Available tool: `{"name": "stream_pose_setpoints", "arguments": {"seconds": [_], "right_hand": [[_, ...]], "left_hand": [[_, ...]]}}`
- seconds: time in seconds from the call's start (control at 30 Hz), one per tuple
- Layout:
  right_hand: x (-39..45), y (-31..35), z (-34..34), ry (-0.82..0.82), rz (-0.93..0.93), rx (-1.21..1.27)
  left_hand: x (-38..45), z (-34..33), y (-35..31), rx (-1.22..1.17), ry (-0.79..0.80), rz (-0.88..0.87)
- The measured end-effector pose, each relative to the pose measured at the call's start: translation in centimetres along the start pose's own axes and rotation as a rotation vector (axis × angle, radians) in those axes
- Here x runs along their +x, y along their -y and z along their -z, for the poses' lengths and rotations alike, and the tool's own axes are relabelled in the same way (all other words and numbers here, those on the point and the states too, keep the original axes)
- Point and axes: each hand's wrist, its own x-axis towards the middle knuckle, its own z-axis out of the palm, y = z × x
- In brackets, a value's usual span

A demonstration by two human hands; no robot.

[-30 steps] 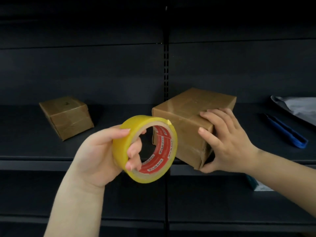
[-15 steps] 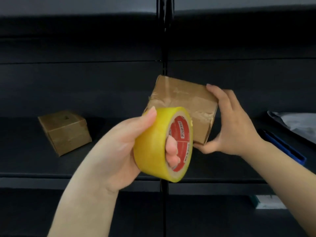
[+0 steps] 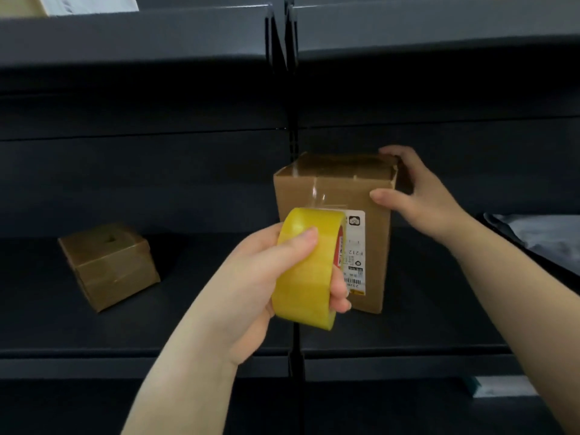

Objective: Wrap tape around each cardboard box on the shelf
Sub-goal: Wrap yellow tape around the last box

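Note:
A tall cardboard box (image 3: 370, 196) with a white shipping label stands on end on the dark shelf (image 3: 219, 309). My right hand (image 3: 414, 196) grips its upper right corner, thumb on the front face and fingers over the top. My left hand (image 3: 257, 277) holds a yellow tape roll (image 3: 304, 271) in front of the box's lower left, fingers through the core. A clear strip of tape runs from the roll up the box's front. A second, smaller cardboard box (image 3: 108, 265) lies tilted on the shelf at the left.
A grey plastic bag (image 3: 539, 237) lies at the right end of the shelf. An upper shelf edge (image 3: 141, 36) runs overhead, and a black upright post (image 3: 292, 120) splits the shelving. A lower shelf holds a pale flat item (image 3: 499, 386).
My right hand has turned the box from tilted to standing on end, label facing me. My left hand has rotated the roll so its yellow outer face shows. The camera has tilted up.

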Motion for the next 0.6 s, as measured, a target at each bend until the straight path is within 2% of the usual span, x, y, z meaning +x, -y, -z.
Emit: {"name": "stream_pose_setpoints", "arguments": {"seconds": [0.1, 0.3, 0.47, 0.6], "right_hand": [[0.4, -1.0, -0.3, -0.046, -0.086, 0.085], [0.9, -2.0, -0.6, -0.078, -0.140, 0.178], [2.1, -2.7, -0.3, -0.195, -0.288, 0.315], [3.4, -2.5, -0.9, -0.156, -0.364, 0.310]], "left_hand": [[0.8, -0.9, 0.6, -0.064, -0.020, 0.026], [1.7, -1.5, 0.8, 0.014, -0.011, 0.031], [1.2, -2.1, 1.6, 0.028, -0.029, 0.096], [1.2, -1.9, 1.8, 0.087, -0.076, 0.053]]}}
